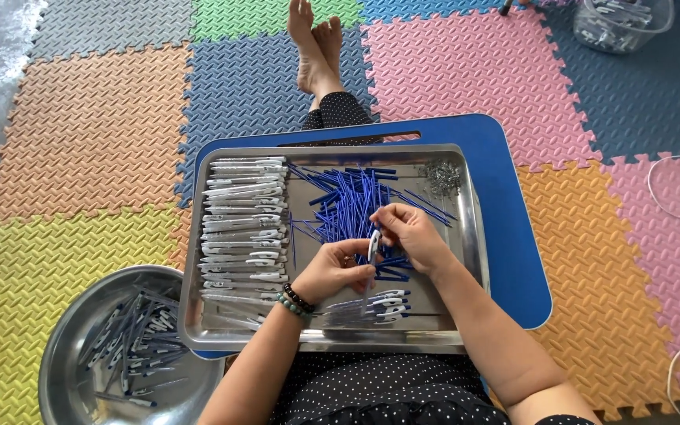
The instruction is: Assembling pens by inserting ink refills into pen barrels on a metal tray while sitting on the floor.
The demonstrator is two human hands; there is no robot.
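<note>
Steel tray (478, 236), rectangular and shallow, rests on a blue lap table (513, 205) across the seated person's legs. Both hands meet over the tray's middle. The left hand (332, 271), with a bead bracelet at the wrist, has its fingers closed round the lower end of a white pen barrel (373, 245); the right hand (407, 232) pinches the barrel's upper end between thumb and fingertips. The barrel stands nearly upright between the two hands, just above the tray floor.

A loose heap of blue refills (352, 201) lies behind the hands. White pen barrels (242, 228) are stacked in a neat column along the tray's left side. A small pile of metal springs (441, 177) sits in the far right corner. Several assembled pens (375, 303) lie near the front edge. A round steel bowl (64, 354) holding more pens stands on the foam floor mat (88, 134), left of the tray.
</note>
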